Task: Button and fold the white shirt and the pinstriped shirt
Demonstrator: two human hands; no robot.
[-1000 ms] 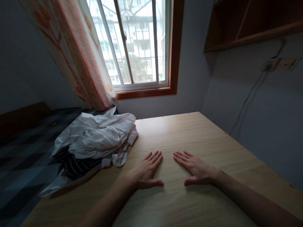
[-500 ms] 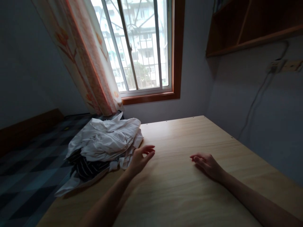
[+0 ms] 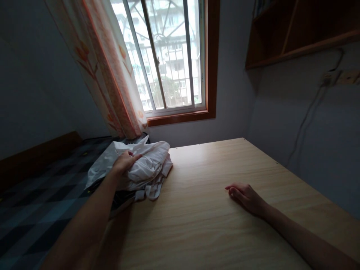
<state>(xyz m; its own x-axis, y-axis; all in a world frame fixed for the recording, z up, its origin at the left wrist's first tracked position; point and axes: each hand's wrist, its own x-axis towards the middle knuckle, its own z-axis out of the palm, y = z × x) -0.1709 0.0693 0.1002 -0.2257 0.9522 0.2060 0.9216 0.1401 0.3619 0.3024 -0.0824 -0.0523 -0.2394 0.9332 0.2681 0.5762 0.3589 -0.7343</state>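
Note:
A heap of white garments lies at the left edge of the wooden table, with a dark striped piece under it. My left hand rests on top of the heap, its fingers closing on the white cloth. My right hand lies on the table to the right, its fingers loosely curled and nothing in it.
A window with an orange patterned curtain stands behind the heap. A bed with a dark checked cover lies to the left. A wooden shelf hangs at the upper right, with a cable running down the wall.
Both hands lay flat and open on the table. My left hand has moved left onto the heap of clothes and closed on it. My right hand has curled its fingers.

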